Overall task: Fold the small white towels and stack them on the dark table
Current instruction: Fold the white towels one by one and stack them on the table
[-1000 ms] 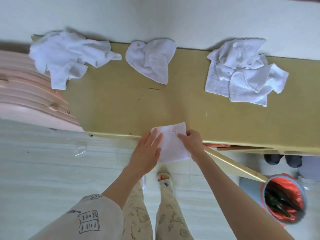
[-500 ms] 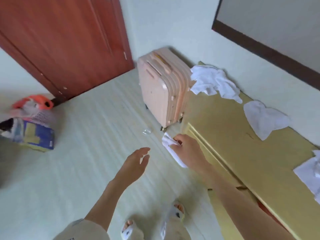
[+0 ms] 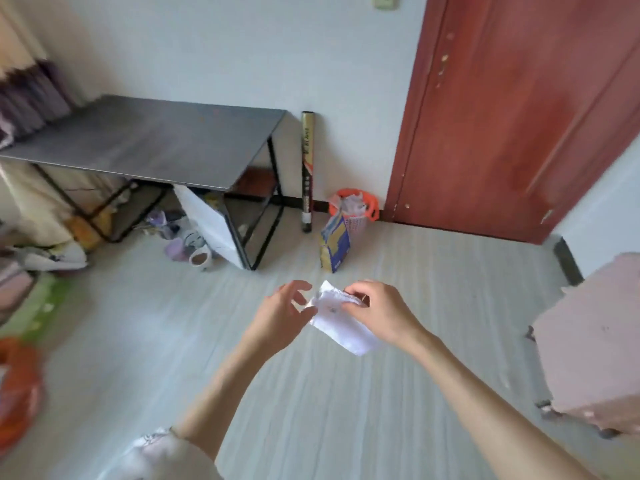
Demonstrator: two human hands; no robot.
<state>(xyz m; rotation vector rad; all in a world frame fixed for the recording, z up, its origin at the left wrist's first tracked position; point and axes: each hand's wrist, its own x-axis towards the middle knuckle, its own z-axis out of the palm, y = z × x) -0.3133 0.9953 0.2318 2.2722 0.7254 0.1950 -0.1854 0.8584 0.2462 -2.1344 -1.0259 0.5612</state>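
Right hand [image 3: 379, 315]: grip closed on the folded white towel [image 3: 341, 323], fingers curled over its upper edge, thumb side toward the left hand. The towel is held in the air above the pale floor [image 3: 311, 410]; its lower corner hangs below and slightly right of the grip.

Left hand [image 3: 282, 315]: positioned just left of the towel, fingers loosely curled, fingertips [image 3: 304, 308] meeting the towel's left edge. A firm pinch cannot be confirmed; contact appears light.

Dark surface [image 3: 149, 143]: located well beyond the grip, up and to the left, on a black metal frame. It stands apart from both hands.

Other items:
- Red-brown door [image 3: 519, 116], far beyond the right-hand grip, upper right
- Bat-shaped object [image 3: 307, 168] leaning upright against the wall, straight ahead of the grip
- Orange-rimmed basket [image 3: 355, 209] and a blue-and-yellow bag [image 3: 335, 244], on the floor ahead of the grip
- Pink suitcase [image 3: 595, 341], to the right of the right forearm
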